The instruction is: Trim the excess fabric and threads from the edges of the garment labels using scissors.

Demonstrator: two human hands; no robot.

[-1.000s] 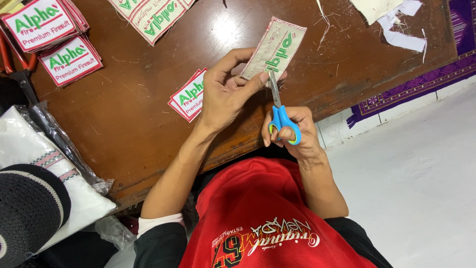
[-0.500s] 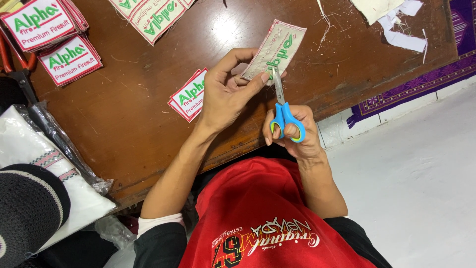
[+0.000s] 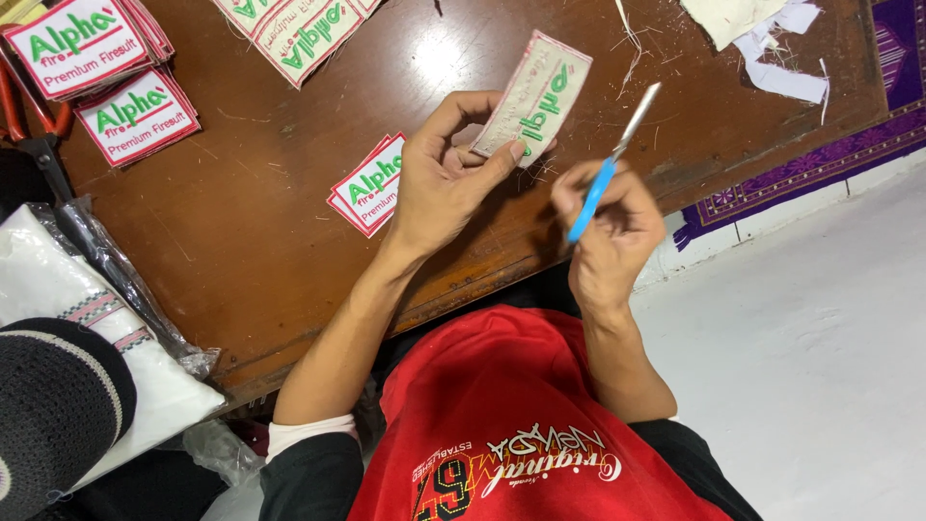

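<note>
Now the left hand pinches the patch up over the bench. The right hand, closed on the scissors, has pulled them off the patch, so that snip looks done.

Stacks of sewn patches lie on the brown desk, with cloth scraps and a purple rug nearby.

The held patch is pale with green lettering and a red edge (seen from its back). The scissors have blue handles. The bench is dark brown; the far-right rug is patterned purple.
</note>
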